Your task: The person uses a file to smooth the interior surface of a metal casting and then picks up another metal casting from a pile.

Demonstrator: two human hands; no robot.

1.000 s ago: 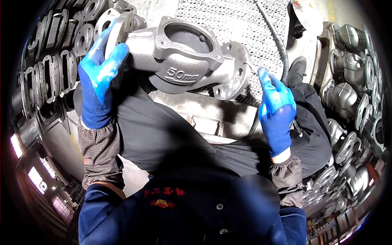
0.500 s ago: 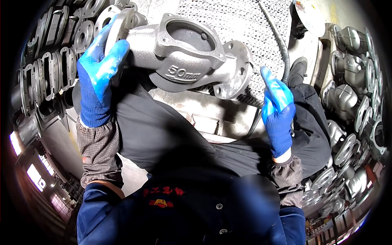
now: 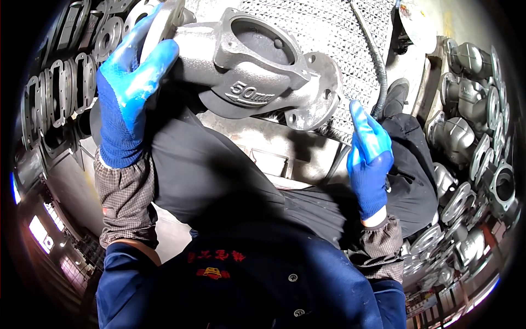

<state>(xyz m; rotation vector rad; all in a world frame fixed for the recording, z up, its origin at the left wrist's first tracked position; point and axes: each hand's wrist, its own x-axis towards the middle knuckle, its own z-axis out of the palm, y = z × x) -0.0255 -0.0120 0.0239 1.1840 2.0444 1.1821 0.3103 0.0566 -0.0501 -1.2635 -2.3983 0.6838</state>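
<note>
A grey cast metal valve body [image 3: 249, 82] with a flange at each end and a wide round opening on top lies across the work surface before me. Its left flange [image 3: 163, 30] is gripped by my left hand [image 3: 127, 82], in a blue coated glove, with the thumb over the near side and the fingers partly hidden behind the rim. My right hand [image 3: 368, 151], gloved alike, hovers beside the right flange [image 3: 323, 90] without touching it. Its fingers stretch out and nothing is in them.
A textured mesh-like surface [image 3: 318, 27] lies beneath and beyond the valve body, with a dark ribbed hose [image 3: 378, 66] along its right side. Stacked flanged castings [image 3: 55, 98] stand on the left; more valve bodies [image 3: 460, 131] are piled on the right. My knees flank the work surface.
The valve body has tilted a little, its left end shifting up and its right end slightly down and right. My left hand moved with it; my right hand dropped slightly.
</note>
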